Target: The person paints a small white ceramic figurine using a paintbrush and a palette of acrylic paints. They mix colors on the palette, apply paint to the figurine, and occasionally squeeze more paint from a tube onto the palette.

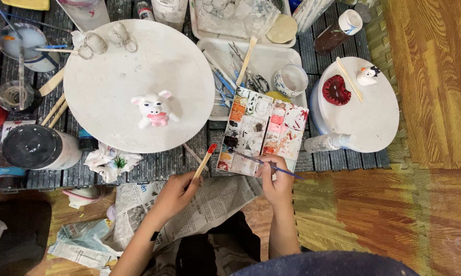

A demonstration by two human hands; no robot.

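My left hand (175, 193) grips a wooden-handled brush (205, 159) whose red-tipped end points up toward the big white round board (102, 92). A small white clay pig (154, 109) with pink cheeks and scarf stands on that board. My right hand (276, 181) holds a thin blue-handled brush (274, 167) and rests at the near edge of a paint-stained white palette (261, 130). The thin brush lies across the palette's lower corner.
Two unpainted clay figures (107, 38) sit at the board's far edge. A white tray (264, 59) holds tools and a patterned cup (291, 80). At the right, a smaller round board (374, 117) carries a red piece and a small white figure. Jars, bottles and newspaper (215, 202) surround me.
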